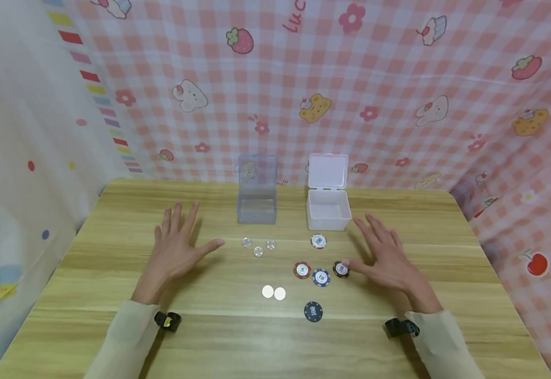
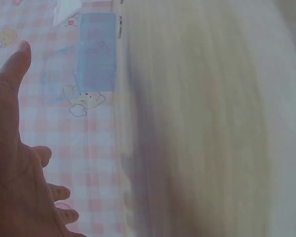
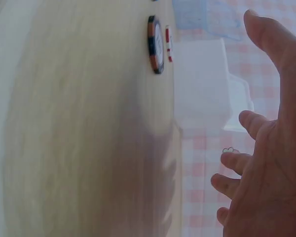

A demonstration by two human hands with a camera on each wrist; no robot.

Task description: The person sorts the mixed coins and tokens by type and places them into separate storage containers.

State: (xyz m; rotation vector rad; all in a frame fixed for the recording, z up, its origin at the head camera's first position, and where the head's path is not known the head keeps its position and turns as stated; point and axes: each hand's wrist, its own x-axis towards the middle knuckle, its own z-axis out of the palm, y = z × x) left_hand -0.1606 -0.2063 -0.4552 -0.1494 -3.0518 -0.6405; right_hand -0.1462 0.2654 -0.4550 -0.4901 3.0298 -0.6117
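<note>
My left hand [image 1: 174,256] is held over the left of the table, fingers spread and holding nothing. Right of its thumb lie three small silvery or clear round pieces [image 1: 258,251]. Over the right side, my right hand [image 1: 389,260] also has spread fingers and an empty palm. In the head view its thumb tip overlaps the edge of a black poker chip [image 1: 340,269]; the right wrist view shows that chip apart from the thumb. Near it lie a blue chip [image 1: 321,277], a red chip [image 1: 302,270] and a white chip [image 1: 319,241].
An open clear plastic box [image 1: 257,215] and an open white box [image 1: 329,223] stand at the back, lids raised against the checked cloth [image 1: 284,126]. Two plain white discs [image 1: 273,292] lie mid-table. Closer to the front is a dark chip [image 1: 313,311] marked 100.
</note>
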